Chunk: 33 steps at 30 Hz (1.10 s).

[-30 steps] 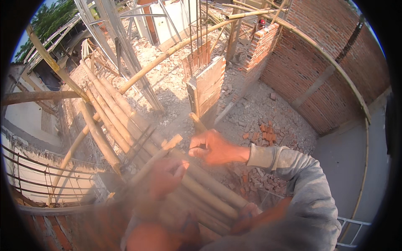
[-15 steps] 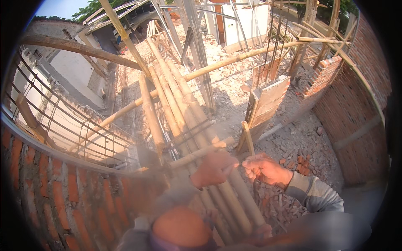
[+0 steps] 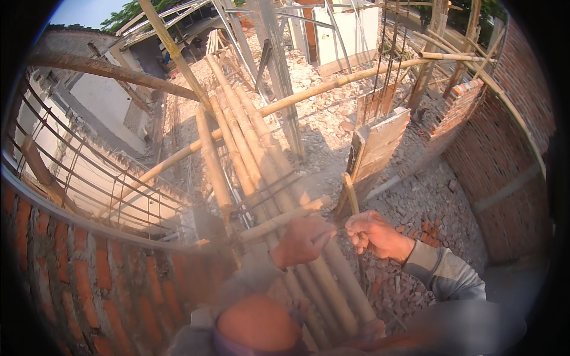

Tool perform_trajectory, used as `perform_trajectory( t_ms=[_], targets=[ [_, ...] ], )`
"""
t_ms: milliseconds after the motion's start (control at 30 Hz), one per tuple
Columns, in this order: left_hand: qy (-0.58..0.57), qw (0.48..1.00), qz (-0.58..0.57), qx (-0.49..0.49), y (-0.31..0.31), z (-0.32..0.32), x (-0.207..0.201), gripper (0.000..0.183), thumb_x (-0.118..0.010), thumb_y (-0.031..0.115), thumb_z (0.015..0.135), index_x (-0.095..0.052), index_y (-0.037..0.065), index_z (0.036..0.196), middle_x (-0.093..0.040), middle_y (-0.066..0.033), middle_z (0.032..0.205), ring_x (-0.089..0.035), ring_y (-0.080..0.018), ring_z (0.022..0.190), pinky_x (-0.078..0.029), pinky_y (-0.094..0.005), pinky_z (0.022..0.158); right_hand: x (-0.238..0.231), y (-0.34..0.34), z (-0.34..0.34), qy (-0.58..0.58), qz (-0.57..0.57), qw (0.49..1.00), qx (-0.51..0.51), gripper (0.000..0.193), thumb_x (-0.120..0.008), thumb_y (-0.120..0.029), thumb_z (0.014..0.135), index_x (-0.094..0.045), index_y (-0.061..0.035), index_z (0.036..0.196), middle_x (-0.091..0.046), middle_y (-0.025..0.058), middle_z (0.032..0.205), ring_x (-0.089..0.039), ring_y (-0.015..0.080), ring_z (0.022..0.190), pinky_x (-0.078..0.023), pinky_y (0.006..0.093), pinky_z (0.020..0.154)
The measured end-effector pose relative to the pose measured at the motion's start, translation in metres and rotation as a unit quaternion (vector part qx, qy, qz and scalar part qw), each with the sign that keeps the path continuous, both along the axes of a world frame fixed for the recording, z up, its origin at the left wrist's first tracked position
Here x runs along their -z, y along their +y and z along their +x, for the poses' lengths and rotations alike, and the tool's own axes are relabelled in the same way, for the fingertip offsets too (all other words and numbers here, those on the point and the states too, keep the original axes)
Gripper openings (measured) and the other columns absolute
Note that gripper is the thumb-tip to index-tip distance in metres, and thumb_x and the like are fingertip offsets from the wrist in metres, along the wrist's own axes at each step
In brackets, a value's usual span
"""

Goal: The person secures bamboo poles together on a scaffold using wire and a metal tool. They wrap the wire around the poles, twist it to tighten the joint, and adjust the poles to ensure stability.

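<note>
My left hand (image 3: 301, 242) is closed in a pinch above the bamboo poles (image 3: 314, 277), its back partly blurred. Just to its right, my right hand (image 3: 380, 235) has its thumb and forefinger pressed together and the other fingers curled. The two sets of fingertips face each other across a small gap. Anything held between them is too small or hidden to make out. A bamboo crosspiece (image 3: 285, 218) lies across the poles right beyond my left hand. Close beyond my right fingers rises a narrow wooden stick (image 3: 350, 193).
A brick wall (image 3: 86, 279) runs along the left, with a steel rebar cage (image 3: 89, 160) beyond it. A concrete-faced panel (image 3: 383, 142) stands to the right. Broken bricks and rubble (image 3: 424, 199) cover the ground below. A long bamboo pole (image 3: 350, 77) crosses ahead beside a post (image 3: 279, 77).
The fingertips of my two hands have drawn slightly apart. My right hand has shifted a little up, while my left has barely moved.
</note>
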<state>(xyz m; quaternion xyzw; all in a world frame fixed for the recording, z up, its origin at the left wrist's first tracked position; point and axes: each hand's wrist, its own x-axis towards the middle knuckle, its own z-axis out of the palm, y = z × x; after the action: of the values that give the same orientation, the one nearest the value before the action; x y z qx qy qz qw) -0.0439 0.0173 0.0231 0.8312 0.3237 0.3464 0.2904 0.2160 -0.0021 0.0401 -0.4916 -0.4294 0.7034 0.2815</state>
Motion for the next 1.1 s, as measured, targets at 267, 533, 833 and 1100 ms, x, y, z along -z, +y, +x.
perform_trajectory(
  t_ms=[267,533,833,1100],
  targets=[
    [-0.031,0.999,-0.007,-0.006,0.004,0.0,0.001,0.009,-0.076,0.007,0.092,-0.08,0.007,0.1,-0.073,-0.0129,0.086,-0.071,-0.0354,0.079,-0.055,-0.0446,0.07,-0.002,0.003,-0.001,-0.217,0.485,0.845,-0.064,0.022,-0.075,-0.022,0.105,-0.073,-0.0015,0.098,-0.07,0.0051,0.086,-0.066,0.0189,0.074,-0.053,0.0372,0.067],
    [0.025,0.995,0.096,-0.001,0.007,0.009,0.01,0.008,-0.081,0.008,0.089,-0.079,0.009,0.097,-0.072,-0.0113,0.086,-0.068,-0.0341,0.071,-0.054,-0.0434,0.063,0.0,0.002,-0.01,-0.275,0.532,0.801,-0.016,0.023,-0.074,-0.02,0.103,-0.076,-0.0008,0.091,-0.073,0.0137,0.078,-0.067,0.0388,0.069,-0.053,0.0447,0.069],
    [-0.014,0.994,0.102,-0.034,0.054,-0.033,-0.019,0.009,-0.085,0.014,0.093,-0.084,0.008,0.098,-0.076,-0.0112,0.084,-0.071,-0.0309,0.072,-0.054,-0.0418,0.064,-0.026,0.018,0.04,-0.144,0.171,0.966,-0.125,0.023,-0.069,-0.02,0.111,-0.083,-0.002,0.11,-0.081,0.013,0.09,-0.078,0.0238,0.081,-0.061,0.0399,0.077],
    [0.0,0.996,0.078,0.033,0.059,-0.034,-0.029,0.008,-0.085,0.013,0.093,-0.084,0.009,0.099,-0.074,-0.0118,0.085,-0.071,-0.0332,0.073,-0.055,-0.0428,0.066,0.008,-0.014,-0.004,0.36,-0.046,0.915,-0.175,0.04,-0.061,-0.02,0.115,-0.064,0.0087,0.142,-0.075,0.0233,0.128,-0.076,0.0292,0.112,-0.062,0.0467,0.1]
  ],
)
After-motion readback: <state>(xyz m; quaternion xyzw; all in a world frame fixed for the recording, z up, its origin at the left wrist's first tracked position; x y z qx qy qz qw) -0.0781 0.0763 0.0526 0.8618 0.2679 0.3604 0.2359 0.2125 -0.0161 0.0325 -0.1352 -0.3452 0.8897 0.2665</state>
